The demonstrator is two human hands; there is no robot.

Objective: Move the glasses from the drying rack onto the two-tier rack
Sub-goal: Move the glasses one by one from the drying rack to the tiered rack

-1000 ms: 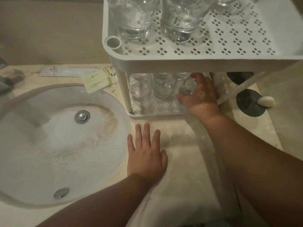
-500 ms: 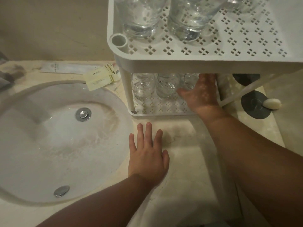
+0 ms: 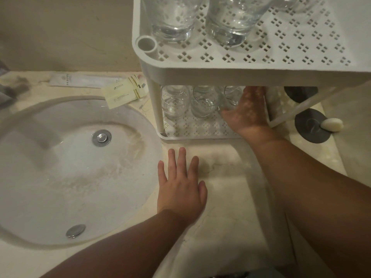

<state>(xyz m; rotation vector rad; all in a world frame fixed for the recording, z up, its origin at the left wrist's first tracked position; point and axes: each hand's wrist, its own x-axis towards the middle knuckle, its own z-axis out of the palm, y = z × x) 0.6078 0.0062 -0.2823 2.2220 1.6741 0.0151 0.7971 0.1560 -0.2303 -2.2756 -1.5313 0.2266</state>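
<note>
Head view: my right hand (image 3: 246, 111) reaches under the top shelf of the two-tier rack (image 3: 251, 72), its grip wrapped round an upright glass (image 3: 227, 97) on the lower shelf, just right of two other glasses (image 3: 188, 103). My left hand (image 3: 180, 187) lies flat and spread on the table (image 3: 220, 207), farther from the rack.

The two-tier rack (image 3: 251, 72) is white plastic with perforated shelves and stands on the counter. Two clear glasses (image 3: 172, 19) stand upright on its upper shelf; smaller clear glasses (image 3: 203, 104) stand close together on the lower shelf.
</note>
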